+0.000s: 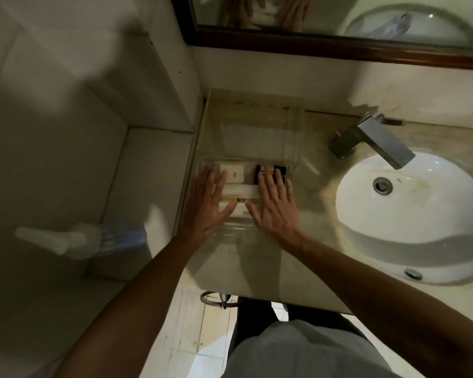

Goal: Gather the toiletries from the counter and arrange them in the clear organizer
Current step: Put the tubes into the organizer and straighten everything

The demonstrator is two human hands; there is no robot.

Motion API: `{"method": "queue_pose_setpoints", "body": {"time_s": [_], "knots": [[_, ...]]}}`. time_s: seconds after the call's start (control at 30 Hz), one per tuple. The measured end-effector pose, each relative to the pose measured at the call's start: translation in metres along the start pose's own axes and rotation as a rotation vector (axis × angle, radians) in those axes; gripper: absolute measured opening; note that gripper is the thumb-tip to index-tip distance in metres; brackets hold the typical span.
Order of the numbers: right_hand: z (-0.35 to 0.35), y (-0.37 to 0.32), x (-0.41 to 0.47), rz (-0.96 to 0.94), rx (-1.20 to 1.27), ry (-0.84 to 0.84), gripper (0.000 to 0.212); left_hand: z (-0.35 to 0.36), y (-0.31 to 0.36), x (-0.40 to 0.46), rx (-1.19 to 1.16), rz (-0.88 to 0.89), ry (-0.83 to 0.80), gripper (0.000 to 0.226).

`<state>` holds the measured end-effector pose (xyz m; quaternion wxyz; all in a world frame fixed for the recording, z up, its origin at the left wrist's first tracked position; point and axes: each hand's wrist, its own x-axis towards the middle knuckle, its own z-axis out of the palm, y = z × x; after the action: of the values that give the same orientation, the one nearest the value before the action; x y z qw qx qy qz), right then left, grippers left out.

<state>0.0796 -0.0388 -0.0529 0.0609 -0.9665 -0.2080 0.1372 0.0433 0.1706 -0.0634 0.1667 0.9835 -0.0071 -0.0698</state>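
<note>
Both hands flat and spread, holding nothing, left hand (208,203) and right hand (275,203) hover over white paper-wrapped toiletry packets (239,190) and black-capped little bottles (280,170) inside the clear plastic organizer (292,126) against the wall, apparently a final tidying, with straightening next.

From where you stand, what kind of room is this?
Most likely a bathroom, perhaps a hotel's. A white sink with a metal faucet is set in the counter beneath a framed mirror, and small wrapped toiletries lie in a clear organizer.
</note>
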Motion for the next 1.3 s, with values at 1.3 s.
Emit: {"method": "queue_pose_setpoints", "body": {"time_s": [1.3], "knots": [[-0.002,0.079,-0.018,-0.067,0.033,-0.057,0.101,-0.029,-0.043,-0.003,0.099,-0.142,-0.115,0.091]]}}
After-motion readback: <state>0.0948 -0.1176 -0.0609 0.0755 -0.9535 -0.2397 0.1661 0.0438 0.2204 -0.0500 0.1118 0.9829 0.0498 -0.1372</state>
